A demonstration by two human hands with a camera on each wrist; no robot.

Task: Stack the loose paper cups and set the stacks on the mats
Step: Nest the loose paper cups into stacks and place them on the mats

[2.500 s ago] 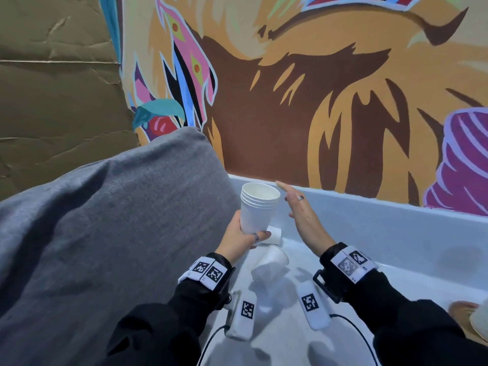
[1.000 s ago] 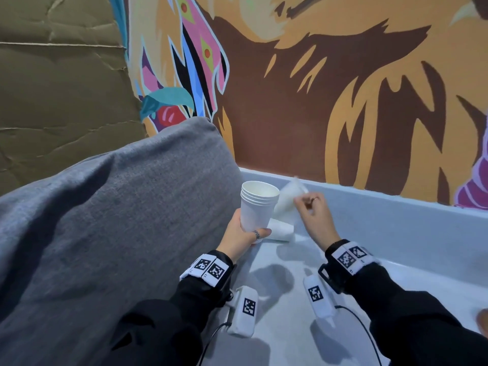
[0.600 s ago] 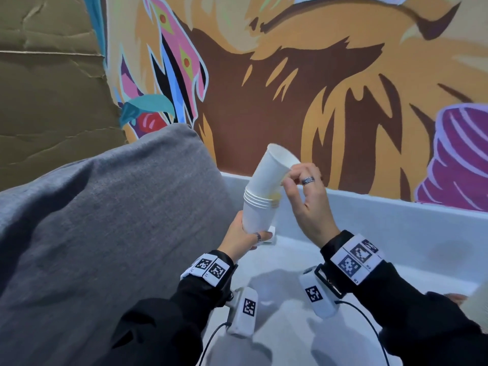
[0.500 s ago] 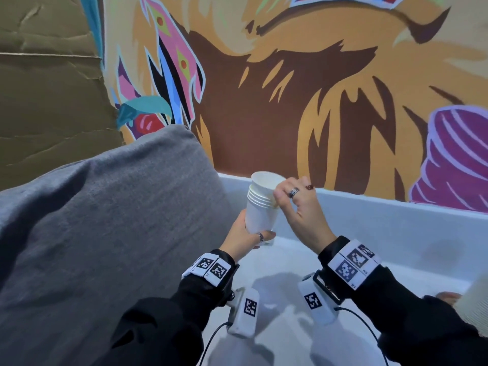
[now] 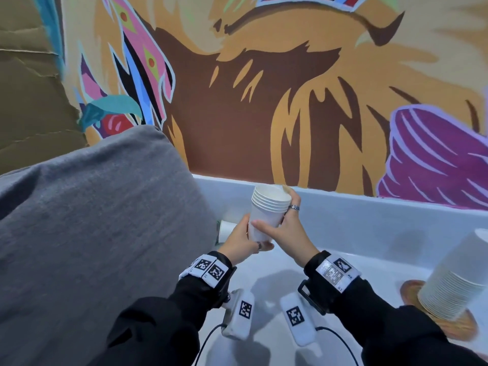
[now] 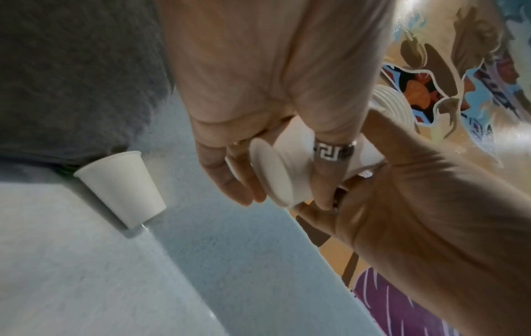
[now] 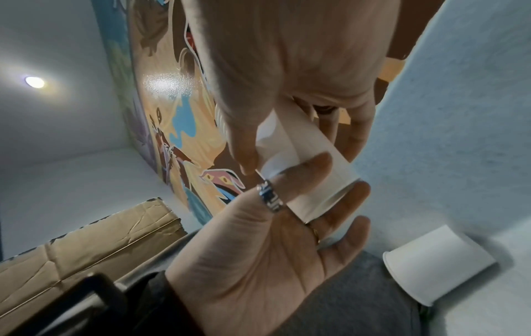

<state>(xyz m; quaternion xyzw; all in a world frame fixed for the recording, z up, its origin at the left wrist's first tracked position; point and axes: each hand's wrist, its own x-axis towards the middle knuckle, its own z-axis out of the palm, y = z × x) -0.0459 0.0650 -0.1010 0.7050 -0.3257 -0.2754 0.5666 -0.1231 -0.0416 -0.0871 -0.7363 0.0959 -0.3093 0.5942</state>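
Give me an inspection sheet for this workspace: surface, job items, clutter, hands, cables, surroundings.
Surface: pale blue tabletop with a raised back edge.
Job items: small cup stack held upright above the table; loose cup on its side by the cushion; tall stack tilted on a brown mat.
Clutter: nothing seen.
Hands: left hand grips the small stack low; right hand grips its side, fingers at the rims.
Cables: black leads from both wrist units.
Surroundings: grey cushion left, mural wall behind, cardboard far left.
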